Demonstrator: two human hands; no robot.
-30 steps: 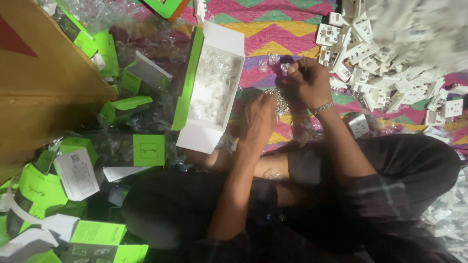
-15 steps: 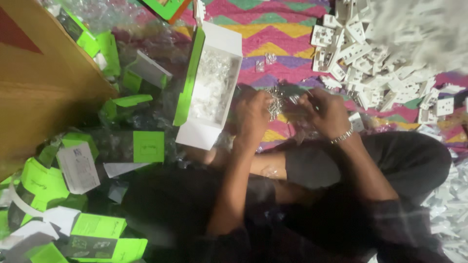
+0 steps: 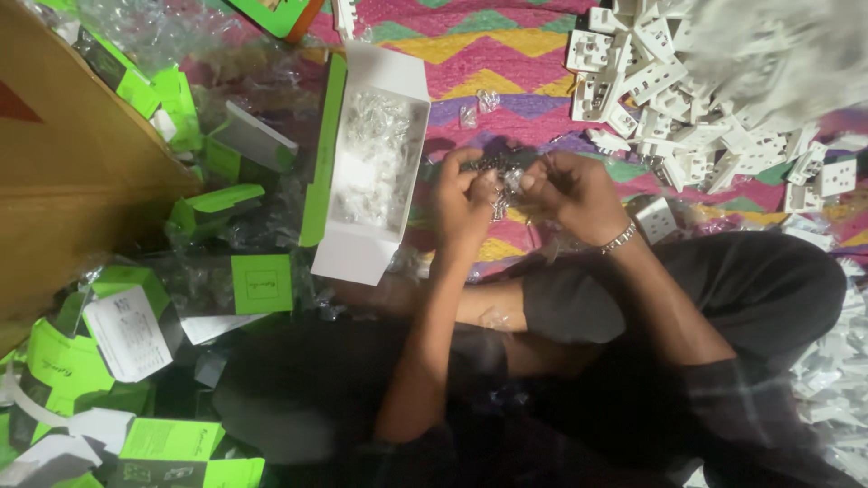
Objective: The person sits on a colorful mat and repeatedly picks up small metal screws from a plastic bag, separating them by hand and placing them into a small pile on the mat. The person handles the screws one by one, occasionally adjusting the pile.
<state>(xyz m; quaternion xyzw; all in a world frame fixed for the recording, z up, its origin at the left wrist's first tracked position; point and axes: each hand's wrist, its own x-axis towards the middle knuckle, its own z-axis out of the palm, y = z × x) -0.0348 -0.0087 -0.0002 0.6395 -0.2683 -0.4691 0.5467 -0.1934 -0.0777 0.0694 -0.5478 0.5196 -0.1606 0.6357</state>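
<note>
My left hand (image 3: 463, 201) and my right hand (image 3: 571, 192) meet over my lap and together pinch a small clear plastic packet (image 3: 508, 181) with tiny metal pieces in it. A metal bracelet (image 3: 620, 239) circles my right wrist. Just left of my left hand lies an open white and green carton (image 3: 369, 163) filled with clear plastic packets. A heap of white plastic socket parts (image 3: 669, 90) spreads on the zigzag-patterned mat (image 3: 506, 45) beyond my right hand.
Green and white small boxes (image 3: 136, 325) and crumpled clear wrap litter the left side. A brown cardboard panel (image 3: 63, 181) stands at far left. One white socket (image 3: 655, 217) lies by my right wrist. My crossed legs in dark trousers (image 3: 723, 298) fill the lower right.
My right hand came down from the mat toward my lap and joined my left hand on the small packet. The view shifted slightly.
</note>
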